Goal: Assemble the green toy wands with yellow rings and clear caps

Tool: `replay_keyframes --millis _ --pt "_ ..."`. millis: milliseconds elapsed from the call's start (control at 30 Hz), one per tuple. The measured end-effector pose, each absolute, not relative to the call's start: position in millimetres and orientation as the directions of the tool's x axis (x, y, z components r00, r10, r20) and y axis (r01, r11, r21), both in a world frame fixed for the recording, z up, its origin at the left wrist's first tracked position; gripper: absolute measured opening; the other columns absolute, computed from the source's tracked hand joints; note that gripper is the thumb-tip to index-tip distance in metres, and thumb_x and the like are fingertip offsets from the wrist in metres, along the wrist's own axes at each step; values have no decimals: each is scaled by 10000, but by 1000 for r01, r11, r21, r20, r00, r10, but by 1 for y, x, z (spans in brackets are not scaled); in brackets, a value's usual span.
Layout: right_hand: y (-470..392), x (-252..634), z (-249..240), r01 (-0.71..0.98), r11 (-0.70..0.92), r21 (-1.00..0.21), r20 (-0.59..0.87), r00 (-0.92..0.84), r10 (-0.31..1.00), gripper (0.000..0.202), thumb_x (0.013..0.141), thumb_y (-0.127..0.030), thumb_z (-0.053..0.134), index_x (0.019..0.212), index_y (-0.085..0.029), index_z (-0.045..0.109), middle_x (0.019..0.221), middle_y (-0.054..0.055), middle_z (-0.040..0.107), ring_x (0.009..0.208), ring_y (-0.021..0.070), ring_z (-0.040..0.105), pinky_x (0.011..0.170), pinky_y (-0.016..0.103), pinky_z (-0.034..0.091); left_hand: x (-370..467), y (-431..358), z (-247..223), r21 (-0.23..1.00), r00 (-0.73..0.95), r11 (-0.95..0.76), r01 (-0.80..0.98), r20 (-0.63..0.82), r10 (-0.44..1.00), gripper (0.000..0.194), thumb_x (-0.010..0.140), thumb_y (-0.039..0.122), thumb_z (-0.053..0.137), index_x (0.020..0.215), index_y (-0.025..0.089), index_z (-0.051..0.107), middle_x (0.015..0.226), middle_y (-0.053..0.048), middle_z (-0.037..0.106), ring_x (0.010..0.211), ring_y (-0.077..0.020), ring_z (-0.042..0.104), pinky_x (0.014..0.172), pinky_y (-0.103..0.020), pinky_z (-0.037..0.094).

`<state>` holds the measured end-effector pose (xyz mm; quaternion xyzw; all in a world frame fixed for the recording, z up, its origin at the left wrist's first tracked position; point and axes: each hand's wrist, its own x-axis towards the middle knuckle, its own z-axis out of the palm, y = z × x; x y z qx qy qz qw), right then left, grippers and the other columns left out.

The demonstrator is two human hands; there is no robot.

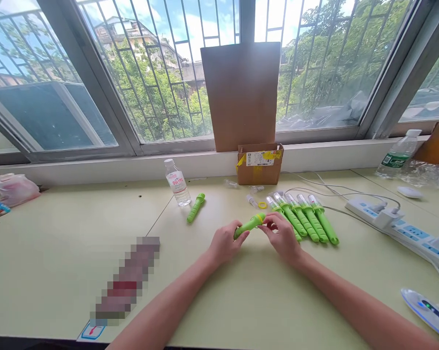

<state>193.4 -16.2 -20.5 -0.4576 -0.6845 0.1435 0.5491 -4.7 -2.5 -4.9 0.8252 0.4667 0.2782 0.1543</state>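
Note:
A green tube (249, 225) with a yellow ring near its top end is held tilted over the table. My left hand (224, 241) is wrapped round its lower part. The fingers of my right hand (282, 238) pinch at the ringed end; exactly what they grip there is too small to tell. Right of my hands, several green tubes with clear tops (308, 221) lie side by side, some partly behind my right hand. One more green tube (196, 209) lies alone to the left. A loose yellow ring (262, 205) and small clear plastic pieces (252, 200) lie beyond my hands.
A water bottle (177, 183) stands at the back left of my hands. An open cardboard box (260, 167) sits by the window ledge. White power strips (405, 231) and cables are on the right, with another bottle (397, 155) behind them. A pixelated patch covers something at the left front.

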Motion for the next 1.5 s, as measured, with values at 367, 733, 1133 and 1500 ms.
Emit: replay_keyframes --millis 367,733,1133,1500 --pt "-14 195 -18 422 546 -724 571 -78 817 239 757 -342 673 902 -211 536 911 45 551 653 134 557 547 295 552 1 -10 0 768 329 -374 520 224 917 283 797 474 524 782 195 476 545 61 463 467 -83 363 473 -208 259" --pt "-16 193 -16 424 549 -721 589 -42 807 131 831 -331 581 825 -205 546 901 40 554 637 125 572 561 287 537 0 -9 7 942 381 -116 315 -14 925 381 760 559 548 758 188 458 502 60 514 360 -71 404 393 -197 304" --pt "-15 194 -17 450 532 -717 569 -63 820 156 820 -356 592 841 -208 544 902 49 570 631 132 561 536 293 536 -1 -7 7 926 447 -134 352 -41 894 465 830 579 404 617 173 478 468 48 467 373 -67 367 403 -213 276" --pt "-19 191 -16 443 558 -701 598 -61 799 119 836 -321 573 822 -204 554 923 55 573 617 126 559 570 310 538 -2 -8 13 948 387 20 318 -149 910 404 697 536 635 796 192 446 505 58 559 331 -50 368 354 -174 242"
